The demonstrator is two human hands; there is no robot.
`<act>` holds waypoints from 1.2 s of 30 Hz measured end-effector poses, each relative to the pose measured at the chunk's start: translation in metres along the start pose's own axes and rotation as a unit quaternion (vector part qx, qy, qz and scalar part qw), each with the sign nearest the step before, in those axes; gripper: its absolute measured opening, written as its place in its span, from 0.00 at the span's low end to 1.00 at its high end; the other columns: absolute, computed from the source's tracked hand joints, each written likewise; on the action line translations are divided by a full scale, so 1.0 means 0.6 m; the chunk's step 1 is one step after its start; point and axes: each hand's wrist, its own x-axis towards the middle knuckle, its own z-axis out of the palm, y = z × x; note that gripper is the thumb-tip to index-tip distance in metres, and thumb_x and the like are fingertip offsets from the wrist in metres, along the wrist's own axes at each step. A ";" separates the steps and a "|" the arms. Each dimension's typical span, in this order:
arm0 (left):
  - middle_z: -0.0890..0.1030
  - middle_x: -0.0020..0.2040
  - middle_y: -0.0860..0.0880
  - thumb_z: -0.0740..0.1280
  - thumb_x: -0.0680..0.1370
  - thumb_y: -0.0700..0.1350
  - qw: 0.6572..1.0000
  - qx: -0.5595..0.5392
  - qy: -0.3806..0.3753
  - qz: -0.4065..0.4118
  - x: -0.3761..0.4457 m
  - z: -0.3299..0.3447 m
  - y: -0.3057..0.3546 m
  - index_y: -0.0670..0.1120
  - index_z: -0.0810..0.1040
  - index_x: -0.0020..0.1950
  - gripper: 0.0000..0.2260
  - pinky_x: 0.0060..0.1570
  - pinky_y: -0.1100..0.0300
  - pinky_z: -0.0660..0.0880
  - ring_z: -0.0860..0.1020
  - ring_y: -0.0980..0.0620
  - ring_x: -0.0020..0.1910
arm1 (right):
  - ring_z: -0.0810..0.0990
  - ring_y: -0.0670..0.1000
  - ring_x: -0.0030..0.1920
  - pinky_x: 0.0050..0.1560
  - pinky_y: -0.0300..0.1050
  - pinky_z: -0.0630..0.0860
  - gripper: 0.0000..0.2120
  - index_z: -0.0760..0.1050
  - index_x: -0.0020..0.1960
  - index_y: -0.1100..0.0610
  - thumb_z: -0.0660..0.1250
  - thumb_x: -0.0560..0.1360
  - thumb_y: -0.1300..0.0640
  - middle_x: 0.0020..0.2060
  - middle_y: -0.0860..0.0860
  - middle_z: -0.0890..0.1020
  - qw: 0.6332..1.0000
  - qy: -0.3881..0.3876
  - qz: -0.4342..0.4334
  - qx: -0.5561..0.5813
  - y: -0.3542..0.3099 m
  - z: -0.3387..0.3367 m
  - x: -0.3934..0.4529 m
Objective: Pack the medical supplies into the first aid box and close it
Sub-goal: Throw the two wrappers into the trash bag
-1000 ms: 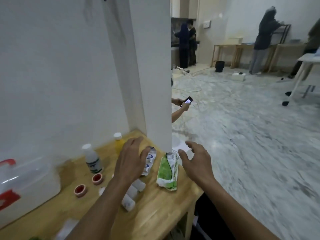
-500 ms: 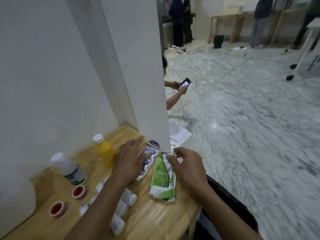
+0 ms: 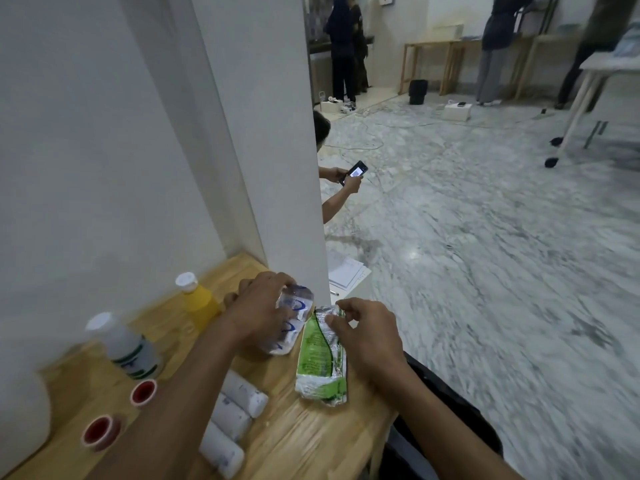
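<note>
Head view shows the left hand (image 3: 258, 308) closed over the top of a clear packet with blue print (image 3: 289, 323), fingers curled round its far end, while the right hand (image 3: 363, 336) pinches the upper corner of a green and white packet (image 3: 322, 362) between thumb and fingertips. Both packets lie on the wooden desk (image 3: 304, 441), just beside each other near its right edge.

I judge this the pick-up step: both packets are gripped but neither looks lifted yet. The next move calls for raising them and carrying them left to the first aid box (image 3: 20, 410), of which only a pale corner shows at the left edge; whether its lid is open cannot be told.

Counted on the desk: two packets, three white bandage rolls (image 3: 232, 417) in a row under the left forearm, two small red-centred tape rolls (image 3: 143, 393), one white bottle with a green label (image 3: 126, 344) and one yellow bottle (image 3: 197, 299). None is packed yet.
</note>
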 end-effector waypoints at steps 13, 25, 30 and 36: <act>0.83 0.42 0.53 0.72 0.75 0.45 0.950 -0.193 0.228 0.096 -0.058 -0.014 0.036 0.47 0.83 0.44 0.03 0.45 0.60 0.73 0.79 0.55 0.45 | 0.81 0.38 0.38 0.38 0.32 0.73 0.05 0.81 0.39 0.47 0.74 0.73 0.51 0.33 0.42 0.84 0.980 0.095 -0.004 0.177 -0.017 -0.079 -0.022; 0.83 0.38 0.55 0.71 0.75 0.43 0.910 -0.270 0.264 0.171 -0.106 -0.003 0.229 0.46 0.82 0.42 0.03 0.42 0.63 0.74 0.80 0.60 0.39 | 0.84 0.40 0.42 0.51 0.47 0.82 0.04 0.83 0.40 0.44 0.77 0.70 0.51 0.37 0.41 0.86 0.938 0.256 -0.019 0.233 0.023 -0.269 -0.072; 0.78 0.34 0.58 0.70 0.76 0.41 0.910 -0.278 0.247 0.184 -0.117 0.045 0.331 0.44 0.82 0.43 0.03 0.39 0.72 0.70 0.78 0.60 0.36 | 0.84 0.40 0.43 0.52 0.48 0.82 0.04 0.82 0.39 0.44 0.77 0.70 0.51 0.38 0.40 0.85 0.929 0.300 0.009 0.216 0.093 -0.325 -0.088; 0.80 0.36 0.53 0.67 0.78 0.42 0.930 -0.270 0.187 0.164 -0.111 0.162 0.384 0.45 0.80 0.43 0.05 0.35 0.70 0.67 0.75 0.58 0.35 | 0.83 0.38 0.43 0.51 0.44 0.81 0.03 0.85 0.43 0.50 0.76 0.72 0.52 0.39 0.41 0.85 0.932 0.298 0.066 0.198 0.197 -0.313 -0.105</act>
